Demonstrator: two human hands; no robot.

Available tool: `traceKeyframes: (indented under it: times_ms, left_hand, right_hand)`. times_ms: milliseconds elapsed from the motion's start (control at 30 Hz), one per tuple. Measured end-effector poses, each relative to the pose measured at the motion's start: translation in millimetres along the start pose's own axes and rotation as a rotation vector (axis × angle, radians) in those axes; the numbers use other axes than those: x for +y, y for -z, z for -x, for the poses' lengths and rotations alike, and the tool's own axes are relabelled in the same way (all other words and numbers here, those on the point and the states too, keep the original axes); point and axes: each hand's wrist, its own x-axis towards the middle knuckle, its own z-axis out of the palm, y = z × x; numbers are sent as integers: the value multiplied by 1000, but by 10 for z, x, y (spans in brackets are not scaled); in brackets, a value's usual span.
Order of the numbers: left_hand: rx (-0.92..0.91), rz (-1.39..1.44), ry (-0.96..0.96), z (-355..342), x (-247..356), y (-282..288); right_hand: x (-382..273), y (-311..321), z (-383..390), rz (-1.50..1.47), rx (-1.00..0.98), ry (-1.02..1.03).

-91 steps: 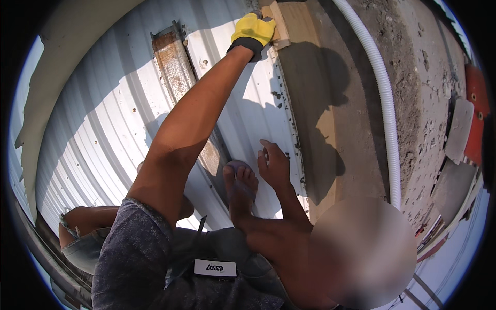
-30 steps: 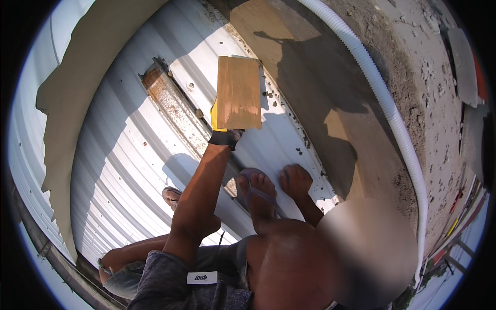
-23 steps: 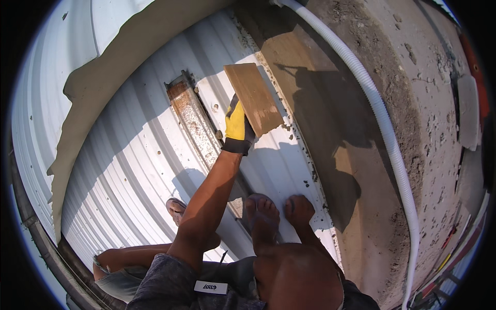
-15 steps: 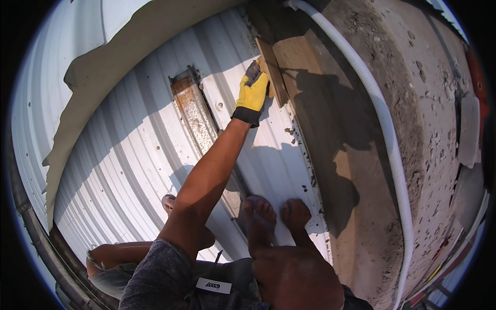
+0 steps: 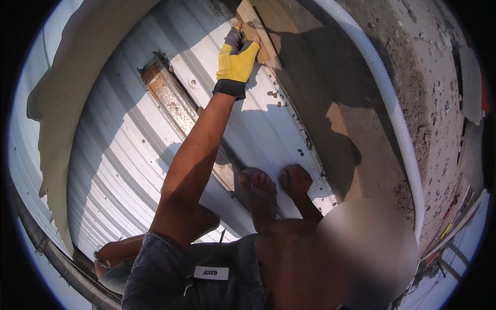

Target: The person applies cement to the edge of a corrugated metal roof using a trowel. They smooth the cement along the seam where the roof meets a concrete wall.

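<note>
My left hand (image 5: 237, 60), in a yellow and grey work glove with a black cuff, reaches forward over the sheet metal. Its fingers are wrapped round the handle of a wooden float (image 5: 263, 37), a flat board seen nearly edge-on. The float lies against the brown mortar slope (image 5: 310, 67) where it meets the white corrugated metal sheet (image 5: 258, 129). Part of the handle is hidden by the glove. My right hand is out of view.
A rusty metal channel (image 5: 173, 101) lies on the corrugated sheet. A white corrugated hose (image 5: 385, 98) curves along the slope beside a rough wall (image 5: 449, 119). On the left hangs a beige jagged-edged sheet (image 5: 67, 88). Bare feet in flip-flops (image 5: 258, 191) stand near the slope's edge.
My left hand has slid the float a little farther forward along the edge. The whole view has shifted too, and a blurred patch now covers the lower right.
</note>
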Motion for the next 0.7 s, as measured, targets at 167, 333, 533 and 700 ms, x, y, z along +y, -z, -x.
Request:
traceKeyframes:
  times_ms: [167, 333, 533, 700]
  left_hand:
    - [98, 19, 151, 1071, -197, 28]
    - [-508, -923, -445, 2010, -398, 400]
    - [-809, -429, 306, 2711, -970, 434]
    - [-1134, -802, -103, 2795, -1073, 109]
  right_hand:
    - [-190, 254, -16, -297, -143, -296]
    - [-690, 587, -281, -890, -111, -692]
    - [-529, 635, 270, -1113, 61, -962]
    - [-392, 861, 677, -1098, 246, -1062]
